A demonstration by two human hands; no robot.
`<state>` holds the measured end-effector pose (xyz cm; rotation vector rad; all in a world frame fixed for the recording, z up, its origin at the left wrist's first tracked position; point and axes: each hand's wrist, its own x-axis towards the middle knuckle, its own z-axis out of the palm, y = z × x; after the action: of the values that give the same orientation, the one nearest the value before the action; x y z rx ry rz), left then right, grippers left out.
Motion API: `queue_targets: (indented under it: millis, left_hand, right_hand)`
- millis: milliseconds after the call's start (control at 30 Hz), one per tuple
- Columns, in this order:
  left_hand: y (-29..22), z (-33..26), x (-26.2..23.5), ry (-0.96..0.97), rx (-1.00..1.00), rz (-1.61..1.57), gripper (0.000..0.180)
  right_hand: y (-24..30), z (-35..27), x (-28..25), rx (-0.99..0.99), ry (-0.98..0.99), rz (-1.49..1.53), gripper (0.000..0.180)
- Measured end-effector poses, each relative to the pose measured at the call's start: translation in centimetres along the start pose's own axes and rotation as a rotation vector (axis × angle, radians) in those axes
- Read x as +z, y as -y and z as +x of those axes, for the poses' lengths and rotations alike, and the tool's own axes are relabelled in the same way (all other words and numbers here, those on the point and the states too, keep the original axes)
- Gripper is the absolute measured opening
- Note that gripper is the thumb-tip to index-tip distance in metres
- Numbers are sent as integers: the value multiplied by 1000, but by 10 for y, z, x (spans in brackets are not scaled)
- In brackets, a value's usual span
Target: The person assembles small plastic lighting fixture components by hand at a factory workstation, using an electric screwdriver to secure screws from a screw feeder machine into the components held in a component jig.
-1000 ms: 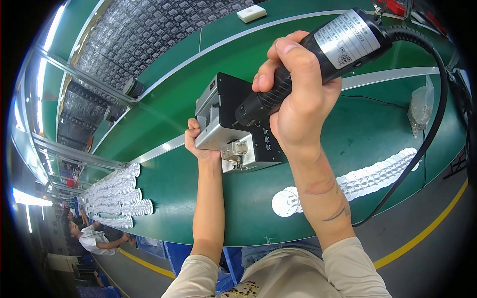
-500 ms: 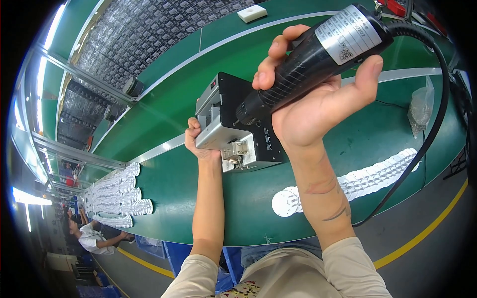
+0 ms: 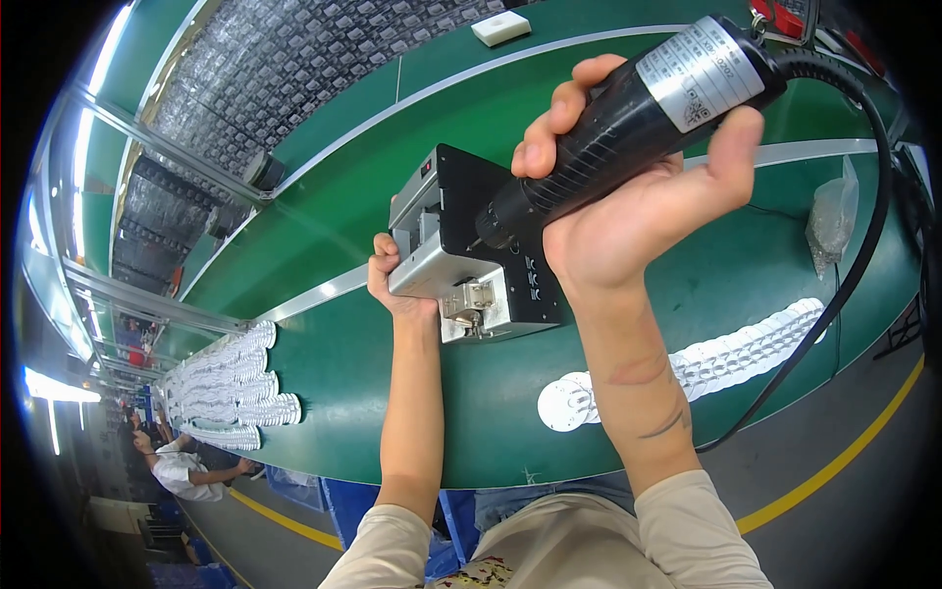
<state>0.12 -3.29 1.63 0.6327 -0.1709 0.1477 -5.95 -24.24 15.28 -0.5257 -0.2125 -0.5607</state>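
Observation:
A black electric screwdriver (image 3: 613, 133) lies across the palm of my right hand (image 3: 628, 211). My fingers curl around its far side, and the thumb sticks out to the right. Its bit points down-left at the black side panel of a boxy silver and black machine (image 3: 432, 265), which looks like a screw feeder. Whether the bit touches the panel I cannot tell. My left hand (image 3: 385, 275) grips the machine's left side, fingers bent over its edge. The machine looks tilted, with a small metal fitting at its near end.
White round discs (image 3: 751, 353) overlap in a row behind my right forearm; several more rows (image 3: 231, 388) lie at left. A bag of small parts (image 3: 832, 221) sits at right. The tool's black cable (image 3: 868, 226) loops down the right. A co-worker (image 3: 182, 471) is far left.
My right hand and the screwdriver have shifted slightly right and down. The machine has moved very little, and my left hand keeps its hold.

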Motion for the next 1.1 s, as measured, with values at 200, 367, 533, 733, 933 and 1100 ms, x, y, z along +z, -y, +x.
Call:
queue_targets:
  millis: [200,367,533,733,933,1100]
  left_hand:
    - [-1,3,-7,31,-15,-24,5]
    - [-1,2,-3,2,-64,8,5]
    - [-2,3,-5,18,-53,-8,7]
    - [1,1,0,12,-31,-45,7]
    - [3,8,15,128,-57,45,2]
    - [-1,7,19,221,-59,170,0]
  right_hand:
    - [-3,-1,-2,-18,57,30,85]
    - [1,2,-5,-22,61,21,85]
    - [4,-1,-4,-26,35,15,84]
    - [25,-2,-4,-59,42,36,86]
    - [60,-5,-5,-113,89,119,88]
    - [70,-12,-3,-176,30,179,87]
